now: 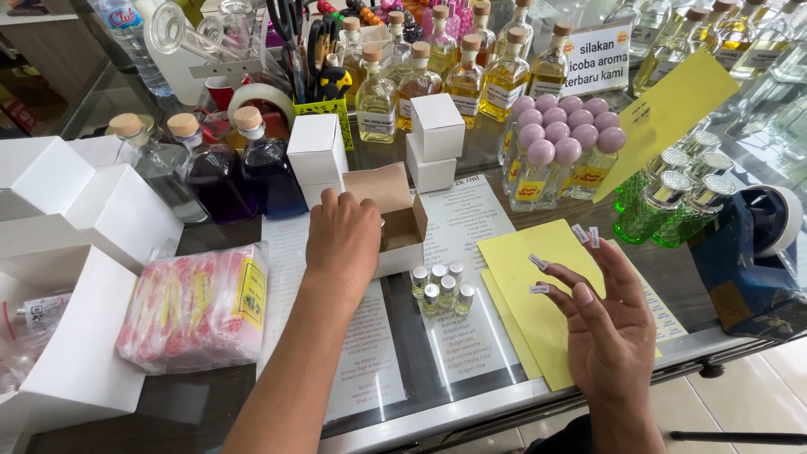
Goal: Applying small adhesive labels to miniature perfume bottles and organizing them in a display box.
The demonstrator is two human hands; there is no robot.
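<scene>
My left hand (pixel 343 238) reaches into a small open white box (pixel 402 227) on the glass counter, its fingers curled at the box's mouth; what they hold is hidden. My right hand (pixel 607 328) hovers palm-up over yellow paper sheets (pixel 525 277), fingers spread, with small white sticker labels (pixel 586 234) stuck on several fingertips. A cluster of small clear vials with silver caps (pixel 441 286) stands between the two hands, just right of the box.
White closed boxes (pixel 436 126) and flat box blanks (pixel 92 202) at left. A bag of pink packets (pixel 197 307). Dark liquid bottles (pixel 269 168), amber bottles (pixel 462 80), pink-capped bottles (pixel 555 143), green bottles (pixel 672 197), blue tape dispenser (pixel 752 252), counter edge (pixel 521 395).
</scene>
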